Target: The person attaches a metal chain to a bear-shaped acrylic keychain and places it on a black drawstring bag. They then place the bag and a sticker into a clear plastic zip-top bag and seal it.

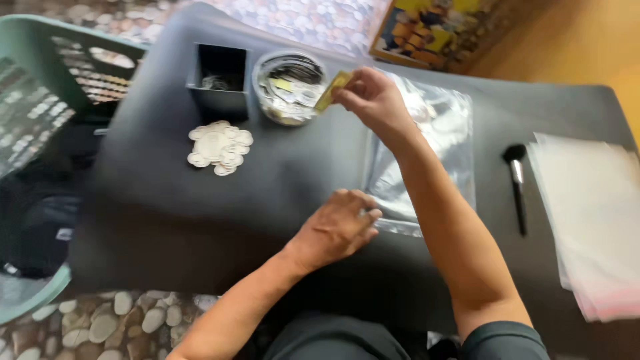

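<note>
Head view: right hand (373, 100) pinching a gold slip (333, 91) beside the round tub (289, 88); left hand (337, 227) curled shut on the clear bag (427, 160); the slip could flutter loose.

A dark grey padded desk (200, 220) carries a square black box (219, 81), a round clear tub of small pieces (289, 88) and a cluster of white paper discs (220, 147). Also lying on it are a shiny clear plastic bag (433, 153), a black-handled brush (517, 187) and a stack of clear sleeves (590, 220).
</note>
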